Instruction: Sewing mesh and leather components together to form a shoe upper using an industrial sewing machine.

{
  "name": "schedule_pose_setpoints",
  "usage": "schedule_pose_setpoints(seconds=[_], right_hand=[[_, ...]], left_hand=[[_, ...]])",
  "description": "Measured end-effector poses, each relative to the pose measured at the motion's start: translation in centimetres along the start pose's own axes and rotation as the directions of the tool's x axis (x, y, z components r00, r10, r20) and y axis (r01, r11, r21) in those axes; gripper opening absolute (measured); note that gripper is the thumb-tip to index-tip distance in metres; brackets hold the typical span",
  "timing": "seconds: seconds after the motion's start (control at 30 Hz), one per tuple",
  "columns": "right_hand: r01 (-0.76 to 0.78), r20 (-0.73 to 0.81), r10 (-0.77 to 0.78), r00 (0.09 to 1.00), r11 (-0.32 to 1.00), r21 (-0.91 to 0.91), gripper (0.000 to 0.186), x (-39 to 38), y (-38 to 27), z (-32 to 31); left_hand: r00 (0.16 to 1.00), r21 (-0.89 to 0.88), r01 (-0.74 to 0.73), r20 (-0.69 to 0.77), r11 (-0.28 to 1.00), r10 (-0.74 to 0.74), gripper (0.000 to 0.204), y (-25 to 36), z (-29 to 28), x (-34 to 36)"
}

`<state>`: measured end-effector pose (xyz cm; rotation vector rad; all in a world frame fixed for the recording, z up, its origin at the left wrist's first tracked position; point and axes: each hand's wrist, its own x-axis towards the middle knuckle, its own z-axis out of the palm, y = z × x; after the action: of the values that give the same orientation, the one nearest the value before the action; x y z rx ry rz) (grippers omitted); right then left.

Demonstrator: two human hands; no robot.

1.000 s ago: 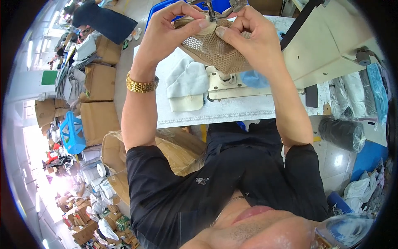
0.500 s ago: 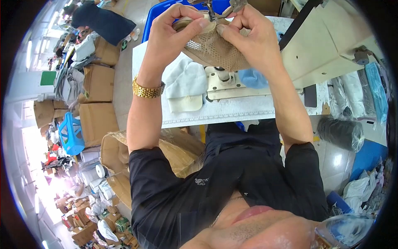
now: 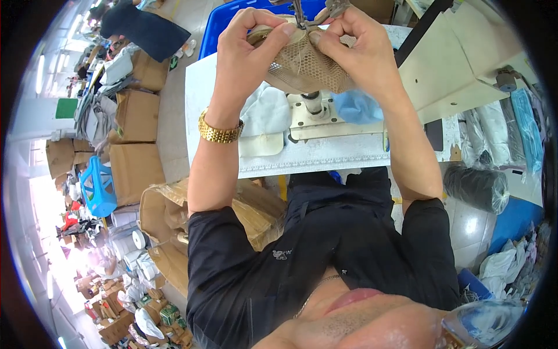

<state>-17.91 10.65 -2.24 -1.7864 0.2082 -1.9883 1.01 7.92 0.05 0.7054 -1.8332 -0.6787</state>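
Observation:
A tan mesh cap point(image 3: 305, 64) is stretched between my two hands, beneath the presser foot point(image 3: 300, 18) of a sewing machine point(image 3: 447, 75). My left hand point(image 3: 245, 58) pinches its edge between thumb and fingers, left of the needle. On the other side, my right hand point(image 3: 366, 55) grips the mesh with the thumb on top. A pale thread runs down the mesh. Under the cap stands a metal post point(image 3: 314, 104), its upper part hidden. A pale blue fabric cap point(image 3: 267, 110) lies on the white table point(image 3: 215, 157), partly behind my left forearm.
A blue bin point(image 3: 216, 32) stands behind the table. Light blue fabric point(image 3: 354, 107) lies right of the post. An open cardboard box point(image 3: 160, 212) is at my left, with more cartons point(image 3: 136, 166) beyond. A wrapped dark roll point(image 3: 476, 187) lies at the right.
Both hands and the mesh cap have shifted slightly to the right under the presser foot; the left forearm moved most. Both hands keep their hold.

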Motion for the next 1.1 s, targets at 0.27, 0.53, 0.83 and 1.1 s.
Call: schedule_pose_setpoints(seconds=[0.27, 0.53, 0.83, 1.1], right_hand=[[-0.592, -0.092, 0.59, 0.802, 0.767, -0.248, 0.011, 0.2, -2.8, -0.6], [0.047, 0.088, -0.046, 0.995, 0.999, -0.004, 0.013, 0.0, 0.3, -1.4], [-0.582, -0.062, 0.602, 0.796, 0.732, -0.354, 0.016, 0.8, -3.3, -1.2], [-0.616, -0.096, 0.625, 0.775, 0.712, -0.336, 0.017, 0.4, -2.7, -1.2]], left_hand=[[0.996, 0.109, -0.024, -0.077, 0.994, 0.032, 0.016, 0.4, 0.7, -0.4], [0.966, 0.331, -0.126, -0.172, 0.935, 0.191, 0.015, 1.0, 1.9, -1.0], [0.933, 0.393, -0.128, -0.263, 0.911, 0.245, 0.012, 1.1, 2.8, -1.2], [0.94, 0.41, -0.079, -0.273, 0.909, 0.204, 0.018, 1.0, 2.7, -1.3]])
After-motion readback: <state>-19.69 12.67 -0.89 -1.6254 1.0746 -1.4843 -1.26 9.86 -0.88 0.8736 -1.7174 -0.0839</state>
